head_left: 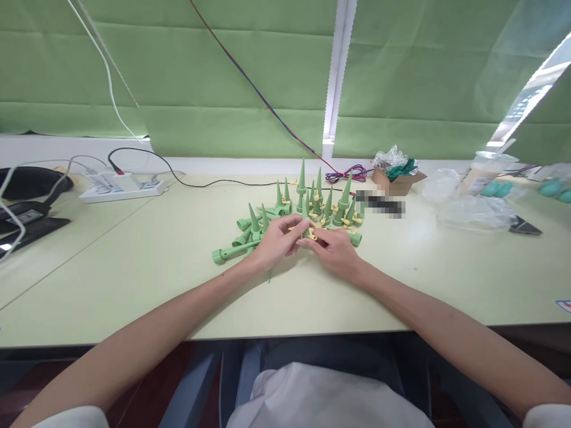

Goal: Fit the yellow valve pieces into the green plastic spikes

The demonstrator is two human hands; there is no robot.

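Both hands meet over the middle of the table. My left hand is closed around a green watering spike, its pointed tip upward. My right hand pinches at the small yellow valve on that spike; the fingers partly hide it. Just behind the hands stands a cluster of green spikes, several with yellow valves fitted. To the left of my left hand, more green spikes and tubes lie in a heap, among them a long tube with a wide cap.
A white power strip with cables sits at the far left. Behind the spikes are a coiled red-and-blue wire and a small cardboard box. A plastic cup, plastic wrapping and a dark phone-like object are at the right.
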